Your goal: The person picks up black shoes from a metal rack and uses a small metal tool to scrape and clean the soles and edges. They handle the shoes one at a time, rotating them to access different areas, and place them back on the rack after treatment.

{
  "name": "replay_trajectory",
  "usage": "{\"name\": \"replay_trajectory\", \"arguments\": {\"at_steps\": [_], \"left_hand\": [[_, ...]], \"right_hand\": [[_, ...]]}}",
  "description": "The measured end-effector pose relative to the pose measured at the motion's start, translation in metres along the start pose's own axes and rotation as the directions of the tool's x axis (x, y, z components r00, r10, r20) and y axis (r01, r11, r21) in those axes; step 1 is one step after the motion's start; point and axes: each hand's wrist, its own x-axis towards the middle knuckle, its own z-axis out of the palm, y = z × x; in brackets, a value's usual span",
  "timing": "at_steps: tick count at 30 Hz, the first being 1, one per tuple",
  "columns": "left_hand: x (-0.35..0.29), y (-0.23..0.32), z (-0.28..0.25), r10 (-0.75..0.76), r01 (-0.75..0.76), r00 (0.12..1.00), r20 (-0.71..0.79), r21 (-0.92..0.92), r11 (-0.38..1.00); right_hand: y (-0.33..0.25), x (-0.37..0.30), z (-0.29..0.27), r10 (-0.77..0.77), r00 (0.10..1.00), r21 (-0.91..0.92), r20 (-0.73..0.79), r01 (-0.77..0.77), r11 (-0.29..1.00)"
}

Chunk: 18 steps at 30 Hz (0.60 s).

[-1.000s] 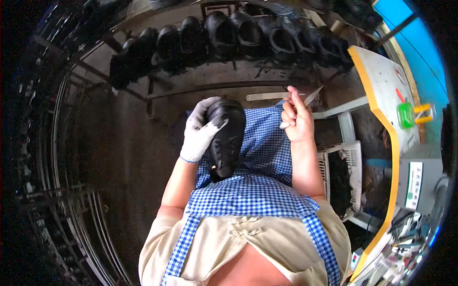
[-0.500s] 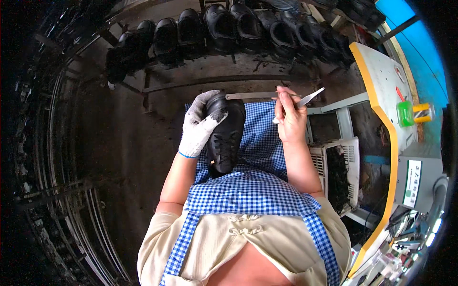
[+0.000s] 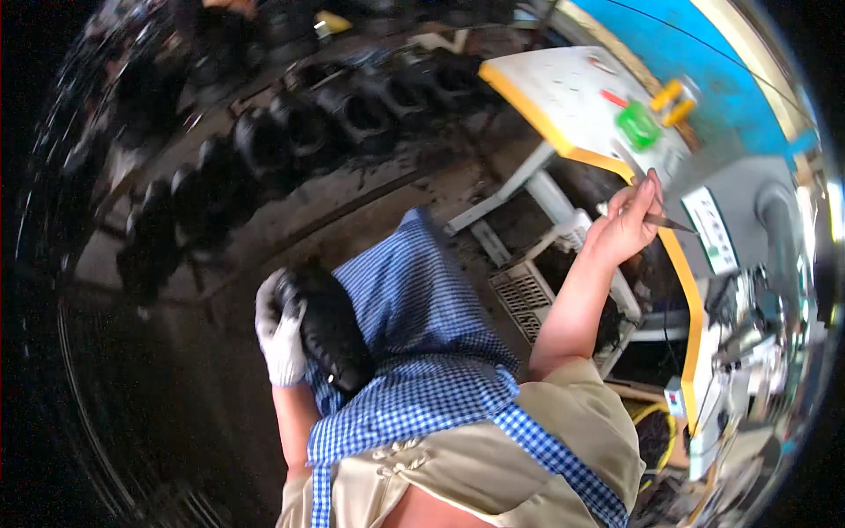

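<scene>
My left hand (image 3: pixel 283 339), in a white knitted glove with darkened fingers, is closed round one end of a black lace-up shoe (image 3: pixel 330 330). The shoe rests against the blue checked apron (image 3: pixel 414 290) on my lap. Out to the right, my bare right hand (image 3: pixel 627 220) is raised near the yellow edge of the workbench, fingers pinched. It grips a thin metal tool; a pointed blade (image 3: pixel 674 225) sticks out on one side and a flat strip (image 3: pixel 628 160) on the other. Whether these are one piece I cannot tell.
The white workbench (image 3: pixel 563 75) with a yellow edge curves along the right, carrying a green container (image 3: pixel 637 126), a yellow item (image 3: pixel 676 99) and a grey machine housing (image 3: pixel 753 198). Below it stands a white plastic crate (image 3: pixel 521 299). Several black shoes (image 3: pixel 260 141) line a rack at the far left.
My right hand has moved right with the metal tool, away from the shoe to the bench. My left hand still holds the shoe, now lower and further left. The view has turned rightward.
</scene>
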Motion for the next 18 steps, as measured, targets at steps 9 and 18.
{"name": "replay_trajectory", "arguments": {"at_steps": [9,18], "left_hand": [[0.003,-0.010,0.005,0.032,-0.032,0.999,0.024,0.012,0.999],[0.002,-0.005,0.001,0.023,-0.023,1.000,0.021,0.004,1.000]], "right_hand": [[0.049,0.114,-0.045,-0.303,0.953,-0.568,-0.015,0.241,0.787],[0.065,0.114,-0.028,-0.250,0.968,-0.690,0.030,0.201,0.695]]}}
